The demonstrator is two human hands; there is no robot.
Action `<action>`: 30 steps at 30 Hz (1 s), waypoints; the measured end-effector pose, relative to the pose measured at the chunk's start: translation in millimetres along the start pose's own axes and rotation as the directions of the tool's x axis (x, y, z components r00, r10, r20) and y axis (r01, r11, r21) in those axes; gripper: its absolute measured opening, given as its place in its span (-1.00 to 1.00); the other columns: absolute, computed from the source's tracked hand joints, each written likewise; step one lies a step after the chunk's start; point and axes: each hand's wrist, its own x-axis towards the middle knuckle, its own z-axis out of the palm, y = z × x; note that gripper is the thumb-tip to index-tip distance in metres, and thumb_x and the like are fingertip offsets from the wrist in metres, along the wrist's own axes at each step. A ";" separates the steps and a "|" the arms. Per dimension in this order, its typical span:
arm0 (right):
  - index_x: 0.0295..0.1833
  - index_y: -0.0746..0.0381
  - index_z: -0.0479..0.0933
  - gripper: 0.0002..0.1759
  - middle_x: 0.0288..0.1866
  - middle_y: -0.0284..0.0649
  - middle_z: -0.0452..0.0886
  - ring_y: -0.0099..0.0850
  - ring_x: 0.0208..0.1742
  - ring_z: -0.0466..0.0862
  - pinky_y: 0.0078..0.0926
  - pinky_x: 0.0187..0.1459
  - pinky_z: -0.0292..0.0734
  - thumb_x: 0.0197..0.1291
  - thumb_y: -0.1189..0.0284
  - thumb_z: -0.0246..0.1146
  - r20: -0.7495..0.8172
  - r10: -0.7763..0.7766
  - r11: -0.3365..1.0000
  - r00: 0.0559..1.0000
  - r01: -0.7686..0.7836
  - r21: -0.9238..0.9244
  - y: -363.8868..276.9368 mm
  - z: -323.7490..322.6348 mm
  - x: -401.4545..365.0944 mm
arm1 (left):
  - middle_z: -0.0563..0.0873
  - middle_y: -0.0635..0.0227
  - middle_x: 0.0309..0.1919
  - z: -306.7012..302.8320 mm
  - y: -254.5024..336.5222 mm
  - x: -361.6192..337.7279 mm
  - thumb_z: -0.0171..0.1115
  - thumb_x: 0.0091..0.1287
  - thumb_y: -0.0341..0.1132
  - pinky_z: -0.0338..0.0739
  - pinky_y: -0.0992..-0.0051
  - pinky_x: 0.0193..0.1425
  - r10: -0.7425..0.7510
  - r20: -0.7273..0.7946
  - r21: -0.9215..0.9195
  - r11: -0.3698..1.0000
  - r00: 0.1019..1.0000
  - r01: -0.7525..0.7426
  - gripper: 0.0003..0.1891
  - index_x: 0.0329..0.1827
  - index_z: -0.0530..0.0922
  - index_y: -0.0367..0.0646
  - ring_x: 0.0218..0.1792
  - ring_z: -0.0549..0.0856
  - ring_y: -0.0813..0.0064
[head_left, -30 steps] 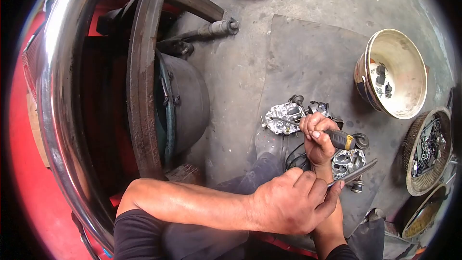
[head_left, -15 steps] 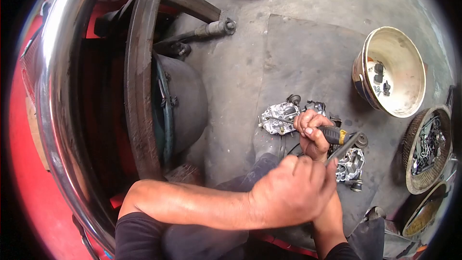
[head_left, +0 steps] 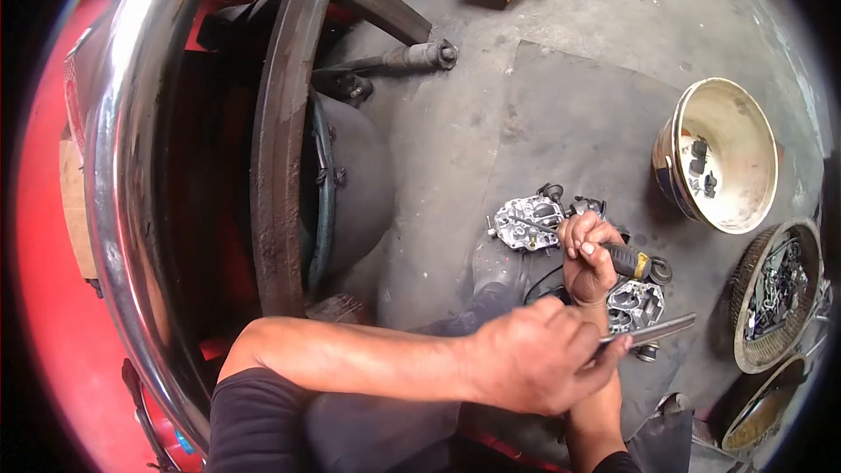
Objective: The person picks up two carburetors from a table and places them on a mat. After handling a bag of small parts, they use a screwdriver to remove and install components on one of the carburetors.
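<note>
My right hand (head_left: 587, 250) is wrapped round a screwdriver (head_left: 626, 260) with a black and yellow handle. Its thin shaft points left, the tip over a silver cast-metal part (head_left: 528, 221) full of cavities on the floor mat. Below and nearer to me, my left hand (head_left: 539, 355) grips a flat metal bar (head_left: 653, 331), which sticks out to the right, apart from the screwdriver handle. A second silver casting (head_left: 636, 302) lies behind the bar, partly covered by it. Dark fittings (head_left: 587, 206) sit beside the first casting, partly hidden by my right hand.
At the right stands a white bucket (head_left: 731, 158) with small dark parts inside. A round basket (head_left: 740, 298) of metal bits is below it, then another shallow container (head_left: 762, 403). A dark metal frame (head_left: 280, 158) and a chrome tube (head_left: 114, 166) rise at the left.
The metal bar has come away from the screwdriver's handle end and turned flatter, swinging down toward me in my left hand. My right hand keeps the screwdriver at the casting. The view has shifted slightly.
</note>
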 end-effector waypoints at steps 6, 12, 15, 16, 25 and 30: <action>-0.46 0.14 0.24 -0.74 -0.40 -0.30 0.33 -0.50 -0.43 0.29 -0.45 -0.30 0.20 0.13 0.38 0.20 0.005 -0.025 0.998 1.000 0.025 -0.062 -35.7 22.2 10.1 | 0.80 0.11 -0.16 -22.5 -96.3 -67.6 0.32 0.45 -0.37 0.66 0.43 -0.13 -0.585 -0.241 0.034 0.792 0.774 0.610 -0.65 0.22 0.62 -0.34 -0.27 0.76 0.37; -0.38 0.19 0.33 -0.83 -0.38 -0.31 0.39 -0.44 -0.40 0.40 -0.38 -0.31 0.33 0.17 0.48 0.20 -0.002 -0.032 0.946 0.999 0.030 -0.323 -67.8 56.1 18.8 | 0.76 -0.04 0.09 47.5 -174.8 -235.6 0.30 0.45 -0.24 0.55 0.18 0.32 -0.994 0.059 0.025 0.097 0.095 0.995 -0.61 0.29 0.59 -0.14 0.19 0.73 0.03; -0.28 0.22 0.39 -0.85 -0.35 -0.24 0.46 -0.30 -0.33 0.54 -0.26 -0.24 0.46 0.07 0.57 0.23 0.108 0.025 0.516 0.994 0.080 -0.853 -62.8 85.1 31.1 | 0.65 -0.12 0.27 38.8 -162.9 -210.4 0.35 0.42 -0.31 0.51 0.22 0.40 -0.966 0.069 0.229 0.258 0.249 0.939 -0.40 0.49 0.39 -0.19 0.29 0.66 0.04; -0.22 0.23 0.42 -0.80 -0.33 -0.19 0.50 -0.23 -0.29 0.59 -0.22 -0.19 0.52 0.02 0.61 0.24 0.241 0.080 0.244 0.967 0.215 -0.946 -56.3 90.1 37.2 | 0.62 -0.10 0.31 12.3 -150.7 -176.4 0.36 0.42 -0.29 0.55 0.23 0.36 -0.935 0.015 0.085 0.355 0.355 0.931 -0.34 0.54 0.33 -0.21 0.28 0.66 0.09; -0.13 0.30 0.55 -0.73 0.02 -0.06 0.57 -0.11 0.16 0.56 -0.23 0.17 0.49 0.05 0.47 0.39 0.342 0.309 0.118 0.887 0.321 -0.940 -10.7 106.9 4.0 | 0.69 -0.12 0.12 -70.5 -106.9 -79.9 0.43 0.33 -0.29 0.58 0.18 0.23 -0.694 0.591 0.077 0.555 0.410 0.828 -0.31 0.50 0.37 -0.21 0.17 0.69 -0.04; 0.44 0.43 0.26 -0.14 0.15 -0.04 0.52 -0.25 0.13 0.58 -0.20 0.14 0.59 0.28 0.09 0.45 -0.861 0.342 0.547 0.378 -0.825 -0.145 31.9 46.4 -80.7 | 0.73 -0.08 0.07 -86.0 -129.3 -128.9 0.29 0.43 -0.34 0.57 0.19 0.24 -0.870 0.370 0.099 0.384 0.324 0.918 -0.61 0.27 0.57 -0.28 0.13 0.72 -0.04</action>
